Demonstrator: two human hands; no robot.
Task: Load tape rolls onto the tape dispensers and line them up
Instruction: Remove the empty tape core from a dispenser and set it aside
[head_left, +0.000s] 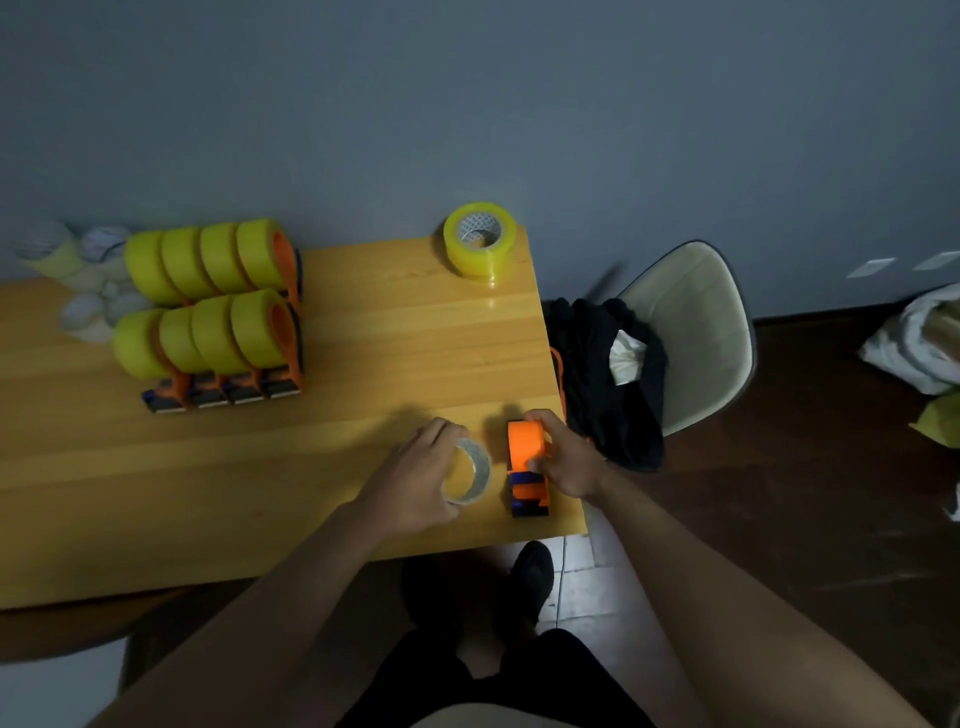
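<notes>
Tape roll (470, 475) is lying flat on the table (363, 322) near the front edge, hole facing up, and I'm curling my left hand (415, 478) over its left side, fingers wrapping the rim. It looks nearly used up, mostly core, so I'm not totally sure it's the one to load. Just to its right I'm gripping the empty orange dispenser (527, 467) with my right hand (563, 457), fingers and thumb closed around its far end. Its long axis is running toward and away from me, with the blue part pointing at me. Roll and dispenser are sitting just beside each other, so I'm guessing the roll only needs tipping upright and sliding sideways to the right. A full yellow roll (480, 241) is waiting at the far corner, and the loaded dispensers (218, 312) are standing in two rows off to the left.
</notes>
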